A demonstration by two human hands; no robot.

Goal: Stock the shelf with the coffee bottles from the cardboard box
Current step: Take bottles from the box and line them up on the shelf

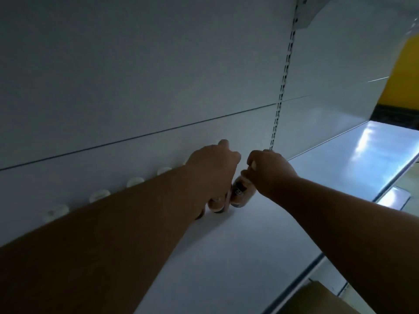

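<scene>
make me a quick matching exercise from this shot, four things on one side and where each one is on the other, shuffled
Things:
1. left hand
2. right hand
3. row of white caps
4. cardboard box

Places:
A. bottom right corner, below the shelf edge
B. along the back panel, left of the hands
C. on the cap end of the tilted coffee bottle
D. reaching down over the bottles next to the tilted one

Pairs: 1-D, 2-C, 3-B, 4-A
</scene>
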